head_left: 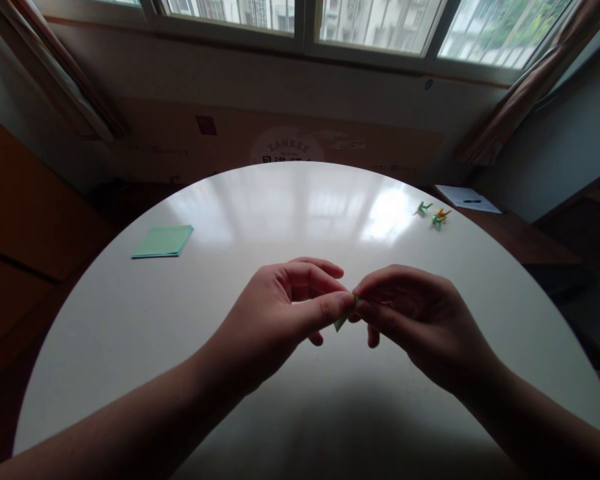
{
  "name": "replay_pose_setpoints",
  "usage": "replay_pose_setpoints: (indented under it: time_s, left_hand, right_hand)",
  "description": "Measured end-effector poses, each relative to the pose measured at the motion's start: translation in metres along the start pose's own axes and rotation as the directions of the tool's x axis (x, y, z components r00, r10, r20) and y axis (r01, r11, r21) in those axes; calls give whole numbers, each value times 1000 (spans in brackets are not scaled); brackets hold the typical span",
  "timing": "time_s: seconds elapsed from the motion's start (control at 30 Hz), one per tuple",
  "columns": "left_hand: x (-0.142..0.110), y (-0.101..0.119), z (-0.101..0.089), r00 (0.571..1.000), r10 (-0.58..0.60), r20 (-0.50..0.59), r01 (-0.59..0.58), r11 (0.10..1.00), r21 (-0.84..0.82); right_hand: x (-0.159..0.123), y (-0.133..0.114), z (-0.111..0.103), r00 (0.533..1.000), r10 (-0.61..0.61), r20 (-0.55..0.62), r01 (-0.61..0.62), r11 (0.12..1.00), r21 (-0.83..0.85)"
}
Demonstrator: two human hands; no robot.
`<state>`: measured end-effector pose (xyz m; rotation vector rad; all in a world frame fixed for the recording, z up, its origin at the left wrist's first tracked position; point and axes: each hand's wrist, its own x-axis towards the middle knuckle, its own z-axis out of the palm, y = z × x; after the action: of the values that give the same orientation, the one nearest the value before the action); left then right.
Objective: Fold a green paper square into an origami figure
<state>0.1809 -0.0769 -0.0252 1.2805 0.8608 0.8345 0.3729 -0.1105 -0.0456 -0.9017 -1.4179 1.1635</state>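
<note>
Above the middle of the white round table [205, 320], a small piece of folded green paper [341, 323] is pinched between both hands. My left hand [295, 297] grips it between thumb and fingers, the other fingers curled behind. From the right, my right hand [413, 307] closes thumb and forefinger on the paper's upper part. Only a pointed green corner shows below the left thumb; the rest is hidden by the fingertips.
A stack of green and blue paper sheets [163, 241] lies on the table's left. Near the right rim stand small folded paper figures, green [423, 208] and orange [443, 215]. Beyond them, a white sheet [467, 199] with a dark pen [473, 201] rests on a brown surface.
</note>
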Motion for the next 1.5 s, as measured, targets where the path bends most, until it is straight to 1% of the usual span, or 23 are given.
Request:
replay_pose_setpoints:
  time_s: [0.3,0.63,0.8,1.03,1.17,1.27,1.4,1.5]
  left_hand:
    - [-2,4,-1,1000,28,10,-28,997,68]
    - [-1,1,-3,999,17,51,-20,999,46]
    - [-2,3,-1,999,11,52,-14,998,67]
    - [-2,5,1,997,21,68,-27,996,81]
    - [-2,6,0,996,83,34,-87,990,111]
    - [-2,6,0,995,99,30,-101,993,62]
    - [2,4,-1,998,42,48,-38,996,-75]
    - [5,2,-2,999,10,50,-2,989,-148]
  right_hand:
    - [1,-7,0,999,-19,33,19,1000,-5]
    - [1,-12,1,999,-19,27,20,999,-26]
    - [1,-13,2,1000,-9,20,10,999,-37]
    - [2,-14,5,998,-66,2,66,992,-106]
    - [1,-11,3,991,-133,-12,128,975,-184]
    - [1,-9,-1,981,-192,-7,185,953,-241]
    - [4,-8,-5,967,-253,24,250,931,-265]
    - [7,-7,-9,963,-261,66,269,927,-260]
